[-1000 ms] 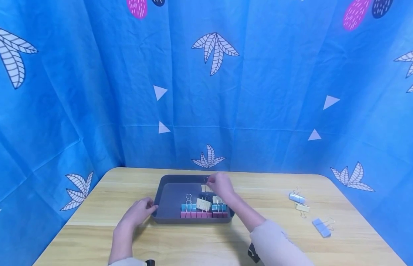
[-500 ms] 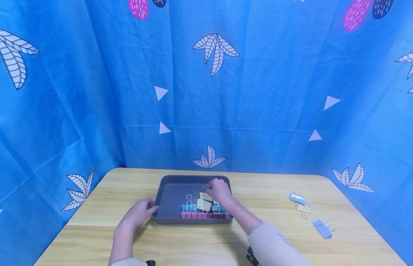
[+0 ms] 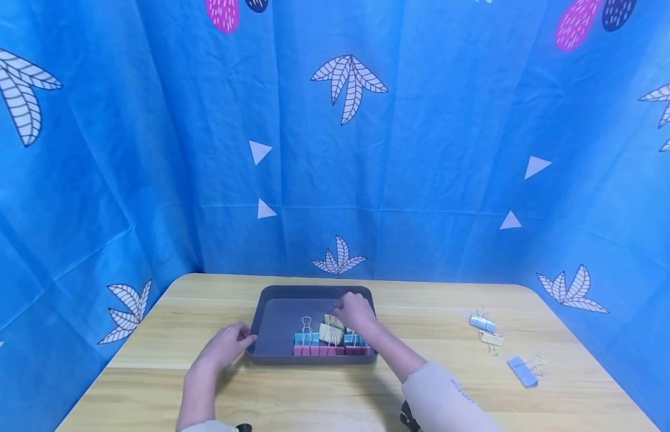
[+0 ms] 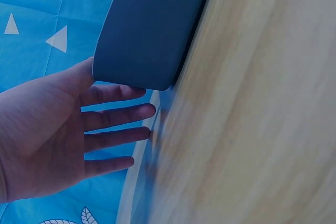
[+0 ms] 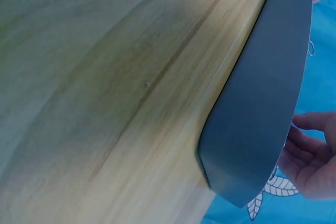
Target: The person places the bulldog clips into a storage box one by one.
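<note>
A dark grey tray (image 3: 275, 327) lies on the table and holds a front row of pink binder clips (image 3: 306, 349). Blue-green binder clips (image 3: 306, 338) stand just behind that row, and a tilted cream-yellow clip (image 3: 330, 333) leans in the middle. My right hand (image 3: 355, 311) reaches into the tray and pinches the wire handle of another yellow binder clip (image 3: 332, 320) behind the tilted one. My left hand (image 4: 58, 129) grips the tray's left wall, thumb over the rim and index finger against the outside, other fingers spread. In the right wrist view the tray wall hides the held clip.
On the right of the wooden table (image 3: 421, 336) lie a light blue binder clip (image 3: 483, 323), a yellow clip (image 3: 492, 337) touching it, and a pale blue clip (image 3: 523, 371) nearer the front. A blue patterned curtain (image 3: 442, 150) surrounds the table's back and sides.
My right hand has come down and slightly nearer with the yellow clip, which now sits lower behind the tilted clip. My left hand stays at the tray's side.
</note>
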The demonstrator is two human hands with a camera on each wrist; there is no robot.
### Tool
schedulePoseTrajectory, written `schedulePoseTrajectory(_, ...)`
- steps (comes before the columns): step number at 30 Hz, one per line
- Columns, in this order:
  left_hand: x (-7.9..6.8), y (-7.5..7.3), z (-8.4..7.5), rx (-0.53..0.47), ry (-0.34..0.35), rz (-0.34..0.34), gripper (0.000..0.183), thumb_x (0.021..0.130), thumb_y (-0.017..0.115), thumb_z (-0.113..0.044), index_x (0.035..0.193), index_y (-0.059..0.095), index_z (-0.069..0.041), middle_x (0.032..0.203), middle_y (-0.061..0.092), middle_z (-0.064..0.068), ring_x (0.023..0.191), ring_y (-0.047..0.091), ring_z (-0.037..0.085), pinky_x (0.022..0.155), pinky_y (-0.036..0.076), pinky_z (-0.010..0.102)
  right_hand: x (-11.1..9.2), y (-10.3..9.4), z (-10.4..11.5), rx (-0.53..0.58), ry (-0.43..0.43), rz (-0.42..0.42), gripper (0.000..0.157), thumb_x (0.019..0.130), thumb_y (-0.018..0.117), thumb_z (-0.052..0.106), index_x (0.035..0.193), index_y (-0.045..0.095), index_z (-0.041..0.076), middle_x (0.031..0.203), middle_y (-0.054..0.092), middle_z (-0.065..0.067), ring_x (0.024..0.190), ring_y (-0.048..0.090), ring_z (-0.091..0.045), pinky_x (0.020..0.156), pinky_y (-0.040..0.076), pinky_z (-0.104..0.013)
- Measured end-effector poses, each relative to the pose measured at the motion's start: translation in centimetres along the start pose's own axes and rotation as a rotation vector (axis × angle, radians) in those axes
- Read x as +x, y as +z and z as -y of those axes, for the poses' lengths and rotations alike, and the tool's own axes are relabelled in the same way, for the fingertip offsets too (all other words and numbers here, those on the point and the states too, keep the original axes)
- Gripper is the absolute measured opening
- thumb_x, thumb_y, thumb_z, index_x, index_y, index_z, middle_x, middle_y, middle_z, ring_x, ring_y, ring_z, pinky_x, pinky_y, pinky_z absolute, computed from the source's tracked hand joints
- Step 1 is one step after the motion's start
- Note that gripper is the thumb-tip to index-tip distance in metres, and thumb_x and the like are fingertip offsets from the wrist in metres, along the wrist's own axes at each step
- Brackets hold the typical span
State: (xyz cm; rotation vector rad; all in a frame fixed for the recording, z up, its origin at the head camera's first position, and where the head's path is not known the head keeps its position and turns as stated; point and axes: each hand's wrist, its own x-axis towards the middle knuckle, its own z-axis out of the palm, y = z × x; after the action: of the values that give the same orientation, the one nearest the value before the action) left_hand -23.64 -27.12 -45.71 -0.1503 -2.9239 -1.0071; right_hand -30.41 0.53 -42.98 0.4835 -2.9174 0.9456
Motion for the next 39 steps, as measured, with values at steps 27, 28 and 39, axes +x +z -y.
schedulePoseTrajectory(27,0.1,0.2,0.1,-0.018,0.004,0.003,0.021,0.089,0.058,-0.016,0.097,0.06,0.003,0.083,0.06,0.004,0.081,0.058,0.023,0.076,0.047,0.045,-0.5,-1.9,-0.7,0.035,-0.042,0.023,0.016,0.084,0.059,0.004,0.095,0.067,-0.005,0.076,0.065,-0.012,0.043,0.041,-0.008,0.042,0.038,-0.019)
schedulePoseTrajectory(28,0.1,0.2,0.1,-0.019,0.003,0.004,0.021,0.089,0.058,-0.016,0.097,0.06,0.003,0.083,0.06,0.004,0.081,0.058,0.023,0.076,0.047,0.045,-0.6,-2.2,-0.7,0.033,-0.044,0.02,0.016,0.084,0.06,0.004,0.095,0.067,-0.005,0.077,0.065,-0.012,0.045,0.043,-0.008,0.044,0.04,-0.02)
schedulePoseTrajectory(39,0.0,0.1,0.0,-0.009,0.004,0.002,0.02,0.089,0.058,-0.016,0.096,0.06,0.003,0.084,0.06,0.004,0.082,0.058,0.024,0.077,0.047,0.045,-1.9,-5.2,-1.5,-0.023,-0.048,-0.044,0.013,0.085,0.061,0.007,0.094,0.067,-0.001,0.088,0.065,-0.011,0.076,0.06,-0.022,0.07,0.051,-0.036)
